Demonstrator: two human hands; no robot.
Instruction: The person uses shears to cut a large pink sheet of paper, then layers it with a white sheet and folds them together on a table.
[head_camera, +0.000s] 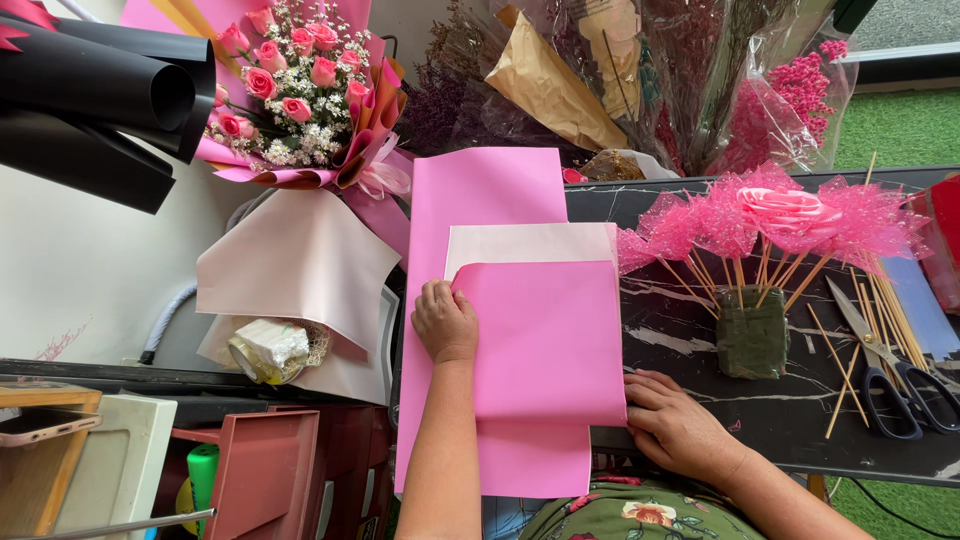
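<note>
A large pink paper sheet (487, 190) lies over the left end of a dark marble-patterned table (690, 345). On it rests a folded sheet (548, 340), pink on top with a pale underside (530, 243) showing at its far edge. My left hand (445, 322) presses in a loose fist on the fold's upper left corner. My right hand (672, 420) lies flat with fingers spread, pinning the fold's lower right corner at the table's near edge. Neither hand grips anything.
A green foam block (752, 335) holds pink net-wrapped flowers (790, 212) on sticks. Loose wooden sticks (895, 320) and black-handled scissors (890, 375) lie to the right. A pink rose bouquet (295, 75), black paper rolls (100, 95) and wrapped dried flowers (690, 70) stand behind.
</note>
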